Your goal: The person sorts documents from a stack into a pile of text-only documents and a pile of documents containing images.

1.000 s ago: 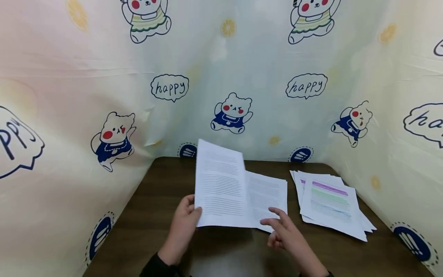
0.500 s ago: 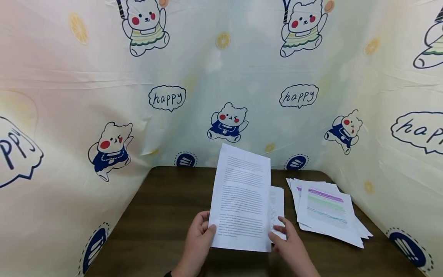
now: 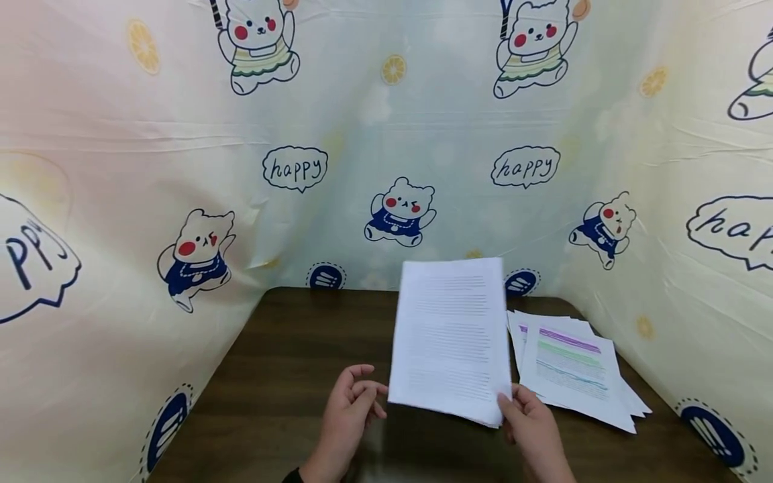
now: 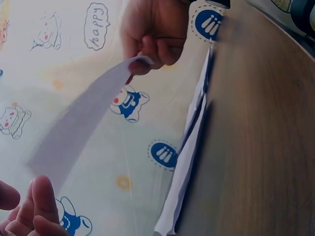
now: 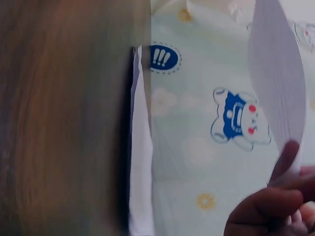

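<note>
Printed paper sheets, lined with black text, stand raised over the table in the head view. My right hand pinches them at the lower right corner, thumb in front. Beside their lower left corner is my left hand, its fingers loosely bent and holding nothing. The left wrist view shows the paper almost edge-on, its near end by the left fingertips. From the right wrist, the bowed paper rises out of the right hand's grip.
A fanned pile of papers lies at the table's right, its top page striped in purple, green and blue. The dark wooden table meets a printed curtain at the back and sides.
The left hand has let go of the sheet it held. The right hand has taken hold at the lower right, and the sheets have moved right, now overlapping as one bundle.
</note>
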